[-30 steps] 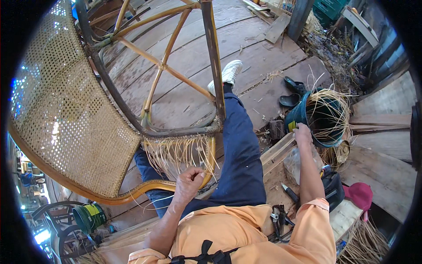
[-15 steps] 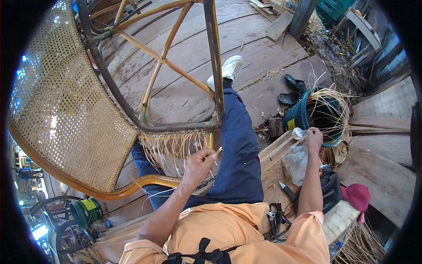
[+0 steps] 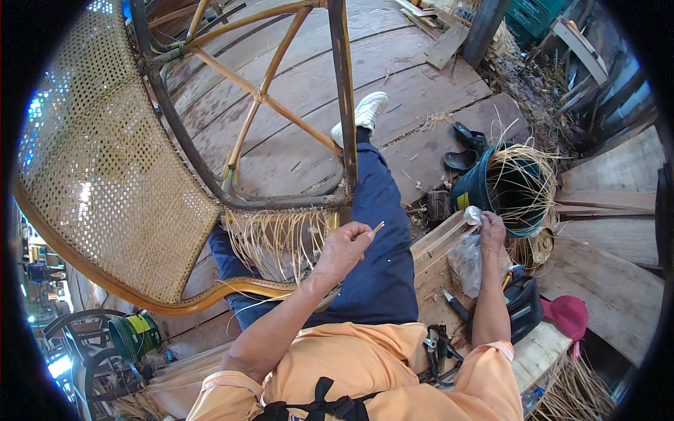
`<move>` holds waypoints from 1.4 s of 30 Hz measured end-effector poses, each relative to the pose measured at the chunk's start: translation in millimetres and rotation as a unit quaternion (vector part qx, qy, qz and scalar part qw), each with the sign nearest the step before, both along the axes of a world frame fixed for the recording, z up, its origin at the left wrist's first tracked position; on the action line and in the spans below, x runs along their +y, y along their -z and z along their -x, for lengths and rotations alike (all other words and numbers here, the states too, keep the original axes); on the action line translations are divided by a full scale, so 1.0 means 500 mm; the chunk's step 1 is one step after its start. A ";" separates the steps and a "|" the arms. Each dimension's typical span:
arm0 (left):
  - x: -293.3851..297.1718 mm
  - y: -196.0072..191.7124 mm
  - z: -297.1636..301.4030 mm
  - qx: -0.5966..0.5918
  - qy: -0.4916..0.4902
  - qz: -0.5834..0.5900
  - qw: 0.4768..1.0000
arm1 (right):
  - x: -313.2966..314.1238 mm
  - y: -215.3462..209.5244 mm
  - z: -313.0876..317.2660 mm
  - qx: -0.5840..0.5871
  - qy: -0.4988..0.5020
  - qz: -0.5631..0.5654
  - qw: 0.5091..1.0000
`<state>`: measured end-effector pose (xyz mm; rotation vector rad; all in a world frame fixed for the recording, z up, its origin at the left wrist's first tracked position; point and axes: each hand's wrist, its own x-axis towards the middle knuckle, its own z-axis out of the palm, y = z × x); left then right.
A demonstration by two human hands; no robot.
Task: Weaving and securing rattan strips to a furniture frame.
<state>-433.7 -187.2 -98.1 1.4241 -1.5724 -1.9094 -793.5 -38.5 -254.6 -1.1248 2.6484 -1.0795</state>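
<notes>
My left hand (image 3: pixel 345 247) is closed in a pinch over my lap, and a short, thin tan stick (image 3: pixel 379 227) pokes out between its fingertips. My right hand (image 3: pixel 493 230) has its fingers curled at a small rounded white thing (image 3: pixel 473 215), whose kind I cannot make out, beside the bucket. A clear plastic bag (image 3: pixel 465 263) lies just below that hand. To my left leans a rattan chair (image 3: pixel 260 95), its woven cane panel (image 3: pixel 112 161) facing up. Loose cane strands (image 3: pixel 277 238) hang from its edge above my lap.
A dark green bucket (image 3: pixel 472 184) with cane strands stands at the right, near black clogs (image 3: pixel 460 160). A chisel-like tool (image 3: pixel 456 306), pliers (image 3: pixel 437 345) and a red cap (image 3: pixel 567 316) lie by my right arm. Another green bucket (image 3: pixel 133 338) stands at lower left.
My left hand has moved right and slightly up, with the short stick now plainly showing. My right hand has shifted slightly left and down, closer to the white thing.
</notes>
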 end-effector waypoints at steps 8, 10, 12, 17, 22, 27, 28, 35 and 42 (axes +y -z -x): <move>-0.006 0.007 0.012 0.024 -0.035 -0.039 0.998 | 0.003 0.011 0.026 -0.373 0.186 0.152 0.896; -0.010 0.009 0.019 0.023 -0.041 -0.047 0.998 | 0.006 -0.028 0.010 -0.454 0.191 0.163 0.855; -0.016 0.015 0.035 0.037 -0.040 -0.043 0.998 | 0.011 -0.061 0.000 -0.482 0.238 0.240 0.808; -0.021 -0.002 0.088 0.068 -0.037 -0.048 0.996 | 0.019 -0.207 -0.077 -0.563 0.161 0.351 0.731; -0.016 -0.021 0.127 0.109 -0.036 -0.038 0.993 | -0.028 -0.342 -0.223 -0.595 0.015 0.386 0.705; -0.011 -0.020 0.126 0.113 -0.044 0.012 0.993 | -0.086 -0.355 -0.297 -0.595 -0.007 0.359 0.719; -0.010 -0.021 0.125 0.123 -0.050 0.021 0.991 | -0.093 -0.355 -0.306 -0.596 -0.009 0.358 0.719; -0.010 -0.028 0.114 0.139 -0.045 0.030 0.989 | -0.122 -0.350 -0.359 -0.616 -0.027 0.343 0.709; -0.007 -0.045 0.099 0.182 -0.059 -0.020 0.981 | -0.130 -0.334 -0.371 -0.560 -0.031 0.357 0.747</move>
